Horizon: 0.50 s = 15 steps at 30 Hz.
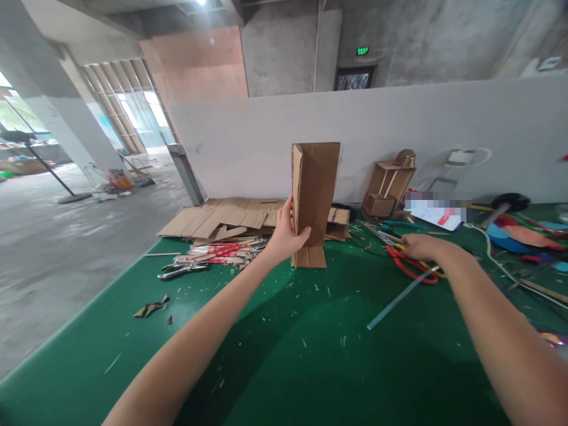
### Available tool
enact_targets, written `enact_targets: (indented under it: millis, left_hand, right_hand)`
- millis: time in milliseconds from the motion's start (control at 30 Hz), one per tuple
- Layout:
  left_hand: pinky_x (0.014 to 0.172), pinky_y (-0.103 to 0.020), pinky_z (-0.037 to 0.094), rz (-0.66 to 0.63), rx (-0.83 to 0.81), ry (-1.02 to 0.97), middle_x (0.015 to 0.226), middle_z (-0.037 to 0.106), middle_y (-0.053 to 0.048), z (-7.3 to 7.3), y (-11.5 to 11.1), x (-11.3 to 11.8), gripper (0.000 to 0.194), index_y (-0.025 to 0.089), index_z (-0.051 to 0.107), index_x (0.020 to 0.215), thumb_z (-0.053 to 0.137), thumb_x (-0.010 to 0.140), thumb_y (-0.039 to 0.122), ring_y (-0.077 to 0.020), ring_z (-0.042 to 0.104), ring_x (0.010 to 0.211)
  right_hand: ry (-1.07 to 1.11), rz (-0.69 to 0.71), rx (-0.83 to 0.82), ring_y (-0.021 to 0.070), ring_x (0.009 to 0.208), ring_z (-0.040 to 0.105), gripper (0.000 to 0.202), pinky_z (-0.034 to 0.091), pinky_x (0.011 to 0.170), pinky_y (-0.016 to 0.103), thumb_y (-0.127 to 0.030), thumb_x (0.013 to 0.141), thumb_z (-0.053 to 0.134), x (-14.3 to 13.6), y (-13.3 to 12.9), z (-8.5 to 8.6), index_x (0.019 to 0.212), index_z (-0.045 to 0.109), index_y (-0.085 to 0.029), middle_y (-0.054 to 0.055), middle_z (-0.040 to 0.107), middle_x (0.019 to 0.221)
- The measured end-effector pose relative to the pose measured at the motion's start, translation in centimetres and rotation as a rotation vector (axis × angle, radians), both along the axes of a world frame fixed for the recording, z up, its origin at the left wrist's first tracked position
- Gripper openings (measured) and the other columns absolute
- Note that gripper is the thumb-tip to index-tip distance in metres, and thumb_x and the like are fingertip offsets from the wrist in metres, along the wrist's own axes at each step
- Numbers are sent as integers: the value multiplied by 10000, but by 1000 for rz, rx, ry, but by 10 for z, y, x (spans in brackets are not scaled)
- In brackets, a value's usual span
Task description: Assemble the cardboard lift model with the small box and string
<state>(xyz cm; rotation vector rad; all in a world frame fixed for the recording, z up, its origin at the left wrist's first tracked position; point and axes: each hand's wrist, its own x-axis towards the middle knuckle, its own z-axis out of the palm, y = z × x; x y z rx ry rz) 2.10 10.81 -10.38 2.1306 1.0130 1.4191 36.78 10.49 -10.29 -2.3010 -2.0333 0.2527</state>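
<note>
My left hand point(288, 234) grips the left edge of a folded piece of cardboard point(318, 195), which stands upright on the green table. My right hand point(421, 247) is closed around a yellow tool point(440, 273), mostly hidden by the fingers, so its kind is unclear. Touching or just beside it are red-handled scissors point(406, 269). From near the hand a translucent stick, like a glue stick point(399, 299), slants down toward the table's middle; whether it sits in the yellow tool I cannot tell.
Flat cardboard sheets point(226, 216), red-and-white wrapped sticks point(226, 251) and metal pliers point(183, 270) lie at the left. A cardboard model point(386, 186) stands against the white partition point(248, 142). Beyond my right hand are a phone-like screen point(435, 213), a white cable point(490, 251) and colourful pieces.
</note>
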Motion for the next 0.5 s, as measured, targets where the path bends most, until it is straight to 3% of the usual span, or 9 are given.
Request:
enact_targets:
  millis: [267,400,500]
  left_hand:
    - [1148,-560,234,38,7,11,1341,361,-154,-1,1,1,751,202,225,1407,594,754,193,-328,295,1343]
    - [1132,-577,245,42,8,12,1336,368,-147,-1,1,1,761,227,213,1413,593,755,181,-330,308,1331]
    - [1133,-557,260,39,4,10,1327,376,-154,-2,1,1,751,209,224,1409,592,755,181,-321,327,1322]
  right_hand:
    - [-4,-32,-40,224,629,600,116,440,592,339,-184,640,664,6,9,-14,658,556,-223,60,610,644]
    - [-34,-34,-15,223,689,632,72,458,624,317,-252,742,616,14,3,2,754,602,-182,109,669,771]
    - [-101,-64,61,221,795,660,77,484,705,291,-163,738,590,29,-9,18,804,629,-155,137,688,876]
